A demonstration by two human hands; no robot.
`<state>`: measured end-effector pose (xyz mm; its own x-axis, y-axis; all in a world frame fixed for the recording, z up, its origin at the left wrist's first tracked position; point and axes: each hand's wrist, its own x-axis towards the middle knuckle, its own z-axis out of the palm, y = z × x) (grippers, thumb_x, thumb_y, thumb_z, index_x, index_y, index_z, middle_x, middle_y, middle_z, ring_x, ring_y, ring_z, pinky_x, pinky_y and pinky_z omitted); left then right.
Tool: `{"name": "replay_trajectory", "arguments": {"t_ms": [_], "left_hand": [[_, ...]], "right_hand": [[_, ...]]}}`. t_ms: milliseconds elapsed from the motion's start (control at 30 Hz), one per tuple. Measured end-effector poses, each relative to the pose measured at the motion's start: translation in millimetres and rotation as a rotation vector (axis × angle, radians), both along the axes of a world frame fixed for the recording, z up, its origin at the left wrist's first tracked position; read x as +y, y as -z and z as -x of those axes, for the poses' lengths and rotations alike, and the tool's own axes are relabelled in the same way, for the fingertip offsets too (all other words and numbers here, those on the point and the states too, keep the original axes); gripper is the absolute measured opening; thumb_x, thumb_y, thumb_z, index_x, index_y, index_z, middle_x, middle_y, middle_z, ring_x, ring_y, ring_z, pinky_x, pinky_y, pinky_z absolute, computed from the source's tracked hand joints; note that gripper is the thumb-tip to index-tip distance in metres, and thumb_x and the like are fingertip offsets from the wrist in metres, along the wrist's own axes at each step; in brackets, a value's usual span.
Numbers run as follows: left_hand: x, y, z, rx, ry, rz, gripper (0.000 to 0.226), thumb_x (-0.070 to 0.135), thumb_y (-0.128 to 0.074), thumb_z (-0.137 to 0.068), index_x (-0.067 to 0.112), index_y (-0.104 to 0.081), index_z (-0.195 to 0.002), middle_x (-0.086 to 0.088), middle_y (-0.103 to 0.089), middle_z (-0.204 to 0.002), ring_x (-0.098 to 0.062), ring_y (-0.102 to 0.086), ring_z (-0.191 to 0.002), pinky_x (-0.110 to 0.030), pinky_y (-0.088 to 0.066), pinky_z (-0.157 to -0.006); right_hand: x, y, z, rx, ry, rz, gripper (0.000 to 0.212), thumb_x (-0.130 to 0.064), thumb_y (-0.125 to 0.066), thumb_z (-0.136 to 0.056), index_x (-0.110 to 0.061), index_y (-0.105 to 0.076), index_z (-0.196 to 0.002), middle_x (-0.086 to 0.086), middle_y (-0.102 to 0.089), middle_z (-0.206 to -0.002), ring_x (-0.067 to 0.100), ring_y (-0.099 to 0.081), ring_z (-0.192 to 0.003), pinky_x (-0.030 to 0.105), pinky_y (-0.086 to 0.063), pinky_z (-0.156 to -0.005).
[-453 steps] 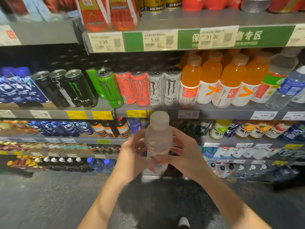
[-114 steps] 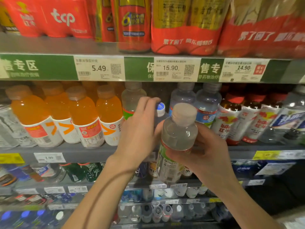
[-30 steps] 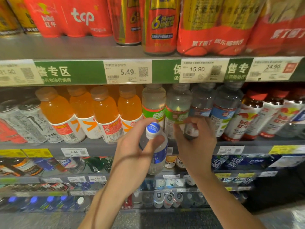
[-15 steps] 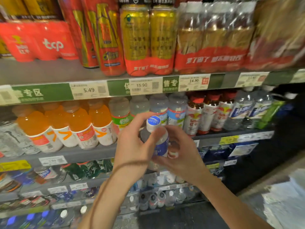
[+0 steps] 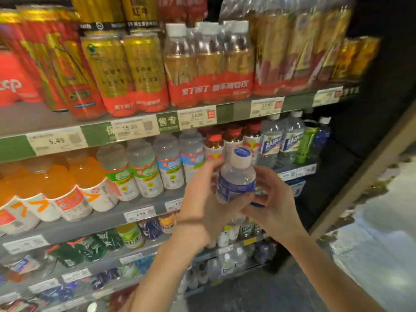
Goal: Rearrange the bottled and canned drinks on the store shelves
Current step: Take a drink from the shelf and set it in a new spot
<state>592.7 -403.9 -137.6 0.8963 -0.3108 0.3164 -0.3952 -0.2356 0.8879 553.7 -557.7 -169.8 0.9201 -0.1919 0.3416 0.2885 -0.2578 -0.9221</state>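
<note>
Both hands are on one blue-label bottle [image 5: 236,183], held upright in front of the middle shelf [image 5: 108,218], off the shelf and clear of it. Left hand [image 5: 203,204] wraps the body from the left side; right hand [image 5: 271,202] cups the lower right, fingers curled under the label. Hands are together, clamped on the same bottle; its white-and-blue cap [image 5: 242,155] points up. Change vs half a second ago: same two-handed hold, but the view has swung right, so the bottle now sits in front of the red-cap bottles [image 5: 233,137] rather than the clear ones. Vs one second ago: the right hand was up at the shelf row and only the left held the bottle; now it's back on the bottle. Vs about four seconds ago: the right hand held a clear green-label bottle, which it no longer holds; I'd guess it went into the green-label row [image 5: 132,176], can't confirm. Reading: one swap done, this blue-label one is in transit looking for its slot. Likely target is further right, near the clear bottles with blue-and-white labels [image 5: 281,141], judgement only. Behind: orange bottles [image 5: 67,188] at left of that shelf, gold cans [image 5: 126,70] and shrink-wrapped packs [image 5: 209,64] on the shelf above. The frame's motion-blurred, so labels can't be read.
</note>
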Motion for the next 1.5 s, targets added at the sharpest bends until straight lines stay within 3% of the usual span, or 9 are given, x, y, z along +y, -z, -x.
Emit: {"name": "replay_trajectory", "arguments": {"t_ms": [100, 300, 400, 633, 733, 833, 967, 1200, 1500], "left_hand": [[-38, 1, 1, 0.028, -0.028, 0.003, 0.062, 0.021, -0.095, -0.061, 0.042, -0.056, -0.105, 0.021, -0.067, -0.104, 0.008, -0.063, -0.095, -0.03, -0.058, -0.085], [-117, 3, 6, -0.036, -0.212, 0.039, 0.063, 0.04, -0.095, -0.048, 0.048, -0.061, -0.1, 0.029, -0.067, -0.103, 0.003, -0.066, -0.094, -0.028, -0.059, -0.08], [-155, 1, 5, -0.059, -0.256, 0.063, 0.063, 0.037, -0.097, -0.05, 0.04, -0.064, -0.102, 0.023, -0.07, -0.097, 0.003, -0.067, -0.092, -0.021, -0.056, -0.077], [-219, 10, 2, -0.038, -0.266, 0.022, 0.062, 0.04, -0.097, -0.052, 0.03, -0.063, -0.104, 0.019, -0.07, -0.098, 0.001, -0.066, -0.094, -0.018, -0.054, -0.078], [-238, 12, -7, 0.032, -0.23, 0.013, 0.045, 0.063, -0.072, -0.066, 0.032, -0.062, -0.097, 0.015, -0.07, -0.093, -0.002, -0.067, -0.089, -0.023, -0.053, -0.078], [-253, 19, -21, 0.092, -0.225, 0.053, 0.049, 0.063, -0.043, -0.093, 0.019, -0.065, -0.096, 0.0, -0.071, -0.092, -0.019, -0.068, -0.09, -0.047, -0.055, -0.085], [-271, 20, -49, -0.129, -0.267, -0.28, 0.013, 0.027, -0.064, -0.095, 0.021, -0.066, -0.107, 0.009, -0.065, -0.103, -0.01, -0.066, -0.085, -0.041, -0.054, -0.081], [-323, 8, -104, -0.224, -0.087, -0.777, 0.088, 0.014, -0.079, -0.079, 0.018, -0.032, -0.153, 0.001, -0.034, -0.155, -0.03, -0.05, -0.132, -0.048, -0.051, -0.097], [-362, 4, -118, -0.173, -0.085, -0.972, 0.069, 0.002, -0.065, -0.088, 0.009, -0.031, -0.148, -0.021, -0.045, -0.138, -0.045, -0.054, -0.119, -0.045, -0.046, -0.089]], "right_hand": [[-37, 4, 2, -0.009, 0.003, -0.036, 0.063, -0.007, -0.09, -0.063, -0.028, -0.061, -0.115, -0.01, -0.072, -0.108, 0.014, -0.07, -0.1, 0.024, -0.058, -0.075], [-119, 0, -3, 0.009, -0.09, -0.036, 0.061, -0.014, -0.085, -0.068, -0.024, -0.059, -0.122, -0.007, -0.071, -0.117, 0.017, -0.067, -0.111, 0.032, -0.058, -0.084], [-152, -2, -9, -0.001, -0.127, -0.006, 0.067, -0.025, -0.086, -0.068, -0.024, -0.056, -0.127, -0.011, -0.068, -0.121, 0.012, -0.064, -0.115, 0.022, -0.053, -0.085], [-213, 16, -26, -0.041, -0.072, -0.024, 0.078, 0.001, -0.09, -0.053, -0.028, -0.059, -0.118, -0.001, -0.067, -0.117, 0.017, -0.066, -0.107, 0.022, -0.052, -0.085], [-233, 21, -26, -0.016, -0.011, 0.009, 0.076, -0.005, -0.094, -0.053, -0.034, -0.06, -0.115, -0.014, -0.07, -0.109, 0.008, -0.068, -0.1, 0.019, -0.053, -0.08], [-251, 26, -32, -0.003, 0.036, -0.038, 0.075, -0.021, -0.099, -0.056, -0.029, -0.061, -0.12, -0.012, -0.07, -0.112, 0.011, -0.068, -0.103, 0.029, -0.055, -0.085], [-275, 31, -40, -0.002, 0.133, -0.09, 0.072, -0.021, -0.095, -0.06, -0.02, -0.061, -0.124, -0.007, -0.071, -0.116, 0.013, -0.068, -0.106, 0.026, -0.056, -0.085], [-302, 42, -41, 0.072, 0.262, -0.082, 0.072, -0.014, -0.096, -0.061, -0.04, -0.058, -0.117, -0.022, -0.069, -0.111, -0.007, -0.065, -0.103, 0.012, -0.052, -0.081], [-316, 43, -50, 0.084, 0.227, -0.104, 0.07, -0.01, -0.097, -0.058, -0.044, -0.06, -0.107, -0.026, -0.07, -0.105, -0.008, -0.067, -0.1, 0.007, -0.051, -0.079]]}}
